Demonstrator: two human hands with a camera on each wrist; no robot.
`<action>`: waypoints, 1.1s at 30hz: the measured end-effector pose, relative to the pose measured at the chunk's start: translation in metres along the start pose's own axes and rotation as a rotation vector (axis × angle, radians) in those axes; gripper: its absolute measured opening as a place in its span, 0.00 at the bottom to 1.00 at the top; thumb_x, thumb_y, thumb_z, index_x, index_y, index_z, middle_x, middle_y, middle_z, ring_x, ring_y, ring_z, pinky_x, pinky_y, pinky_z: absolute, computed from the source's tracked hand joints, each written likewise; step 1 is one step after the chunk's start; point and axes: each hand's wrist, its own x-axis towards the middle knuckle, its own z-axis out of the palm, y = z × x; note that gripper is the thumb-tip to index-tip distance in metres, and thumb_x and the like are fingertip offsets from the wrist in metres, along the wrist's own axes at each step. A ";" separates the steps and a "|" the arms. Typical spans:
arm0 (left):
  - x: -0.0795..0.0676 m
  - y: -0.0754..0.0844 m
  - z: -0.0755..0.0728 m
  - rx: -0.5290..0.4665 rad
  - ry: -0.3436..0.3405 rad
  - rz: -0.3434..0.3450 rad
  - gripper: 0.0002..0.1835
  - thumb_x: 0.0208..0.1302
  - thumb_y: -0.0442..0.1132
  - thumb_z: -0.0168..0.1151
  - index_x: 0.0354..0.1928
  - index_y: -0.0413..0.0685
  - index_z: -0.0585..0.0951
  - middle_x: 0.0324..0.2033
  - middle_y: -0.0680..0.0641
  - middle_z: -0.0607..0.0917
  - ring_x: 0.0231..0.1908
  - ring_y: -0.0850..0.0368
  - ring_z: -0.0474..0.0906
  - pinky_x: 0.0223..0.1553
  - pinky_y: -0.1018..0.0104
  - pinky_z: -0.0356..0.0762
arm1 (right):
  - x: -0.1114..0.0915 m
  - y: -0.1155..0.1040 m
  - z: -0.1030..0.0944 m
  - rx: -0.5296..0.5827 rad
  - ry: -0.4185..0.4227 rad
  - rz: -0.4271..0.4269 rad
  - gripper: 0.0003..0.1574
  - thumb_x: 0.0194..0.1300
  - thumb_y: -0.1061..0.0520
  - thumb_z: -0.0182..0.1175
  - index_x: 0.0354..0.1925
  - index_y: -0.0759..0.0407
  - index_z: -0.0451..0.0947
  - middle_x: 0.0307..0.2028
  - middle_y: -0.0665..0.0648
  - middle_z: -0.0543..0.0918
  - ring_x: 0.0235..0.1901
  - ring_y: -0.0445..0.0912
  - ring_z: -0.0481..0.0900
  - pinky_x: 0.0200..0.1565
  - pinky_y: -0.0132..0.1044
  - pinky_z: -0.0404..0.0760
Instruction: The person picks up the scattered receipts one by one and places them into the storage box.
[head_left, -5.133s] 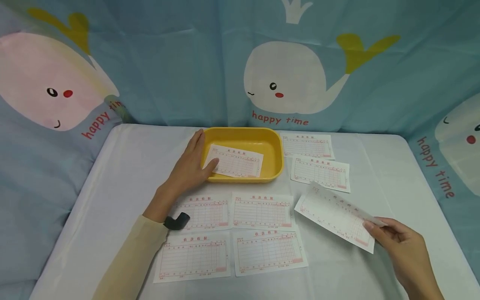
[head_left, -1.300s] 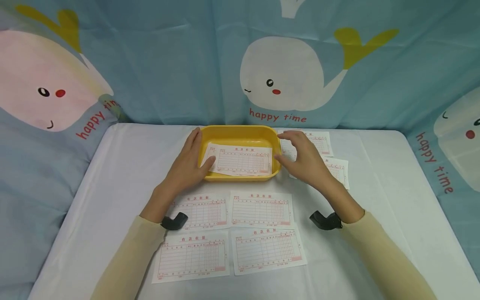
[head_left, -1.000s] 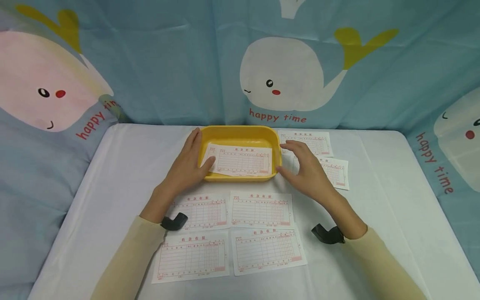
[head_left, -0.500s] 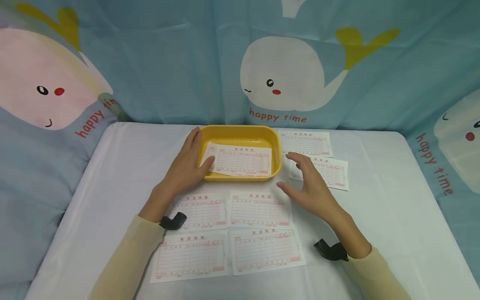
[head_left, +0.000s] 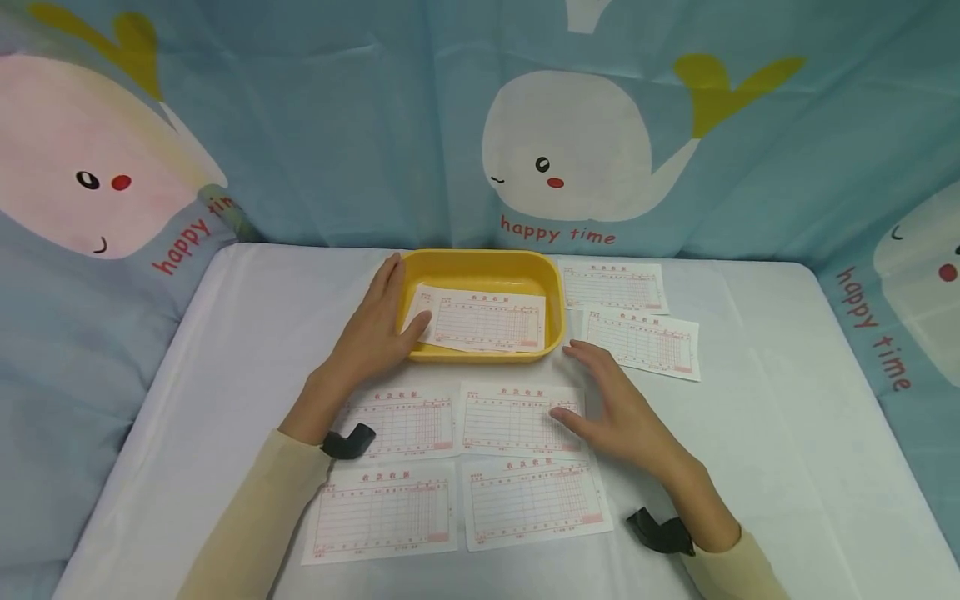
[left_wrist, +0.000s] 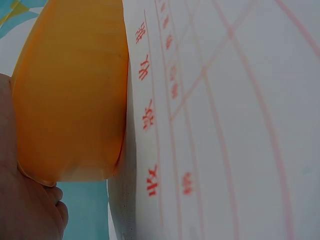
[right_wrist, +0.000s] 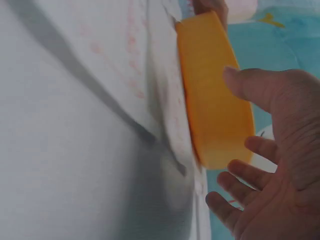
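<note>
A yellow plastic tray (head_left: 480, 265) stands at the back middle of the table. Printed paper receipts (head_left: 491, 320) lie overlapping inside it. My left hand (head_left: 372, 327) holds the tray's left end, thumb over the rim and fingers along the outer side; the left wrist view shows the tray wall (left_wrist: 75, 90) up close. Empty, with fingers spread, my right hand (head_left: 624, 410) hovers at the right of the front receipts, its thumb over the upper right receipt (head_left: 517, 425). In the right wrist view that hand (right_wrist: 280, 160) appears apart from the tray (right_wrist: 215, 95).
Several receipts (head_left: 382, 517) lie in two rows before the tray, one partly behind my left wrist. Two more receipts (head_left: 615, 287) lie right of the tray. White cloth (head_left: 787, 417) covers the table. A blue whale-print curtain (head_left: 360, 125) hangs behind.
A receipt from my right hand now lies in the tray, released. Since then my right hand has drawn back from the tray's right end toward the front receipts. The left hand stays put.
</note>
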 end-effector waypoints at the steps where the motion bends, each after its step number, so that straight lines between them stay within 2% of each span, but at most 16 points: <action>1: 0.000 0.000 0.000 -0.001 0.000 0.001 0.48 0.73 0.60 0.50 0.81 0.48 0.39 0.82 0.49 0.40 0.81 0.47 0.45 0.78 0.45 0.55 | -0.001 0.001 0.002 -0.008 -0.008 0.000 0.53 0.58 0.43 0.74 0.74 0.48 0.60 0.75 0.50 0.64 0.75 0.48 0.62 0.73 0.51 0.65; 6: -0.001 0.000 0.000 -0.002 0.000 0.004 0.49 0.72 0.60 0.51 0.81 0.47 0.39 0.82 0.48 0.40 0.81 0.47 0.46 0.78 0.45 0.56 | -0.008 0.004 0.009 -0.054 -0.045 0.014 0.52 0.57 0.42 0.74 0.74 0.48 0.62 0.74 0.50 0.65 0.74 0.48 0.62 0.73 0.52 0.66; 11: -0.001 0.000 0.001 -0.004 0.001 0.005 0.48 0.72 0.60 0.50 0.81 0.46 0.40 0.82 0.48 0.40 0.81 0.47 0.45 0.78 0.45 0.55 | -0.011 0.004 0.012 -0.102 -0.060 0.023 0.53 0.52 0.40 0.77 0.71 0.49 0.68 0.70 0.47 0.68 0.71 0.45 0.64 0.71 0.48 0.67; 17: 0.000 0.002 0.000 -0.002 -0.009 0.002 0.48 0.73 0.59 0.50 0.81 0.45 0.40 0.82 0.48 0.40 0.81 0.47 0.44 0.78 0.45 0.54 | -0.016 0.005 0.014 -0.150 -0.043 -0.004 0.55 0.46 0.37 0.80 0.69 0.51 0.72 0.65 0.46 0.72 0.64 0.44 0.67 0.66 0.44 0.68; 27: 0.000 0.003 -0.002 0.000 -0.012 -0.011 0.48 0.72 0.59 0.51 0.81 0.46 0.39 0.82 0.48 0.40 0.81 0.48 0.44 0.78 0.45 0.55 | -0.020 0.003 0.016 -0.171 -0.012 0.022 0.56 0.44 0.38 0.81 0.68 0.51 0.72 0.61 0.50 0.74 0.62 0.46 0.68 0.63 0.45 0.70; 33: 0.001 0.001 -0.001 0.001 -0.004 -0.004 0.48 0.72 0.59 0.51 0.81 0.46 0.40 0.82 0.49 0.40 0.81 0.48 0.45 0.77 0.45 0.56 | -0.021 0.002 0.016 -0.190 0.002 0.029 0.53 0.42 0.39 0.82 0.65 0.51 0.76 0.57 0.50 0.76 0.56 0.46 0.69 0.57 0.44 0.70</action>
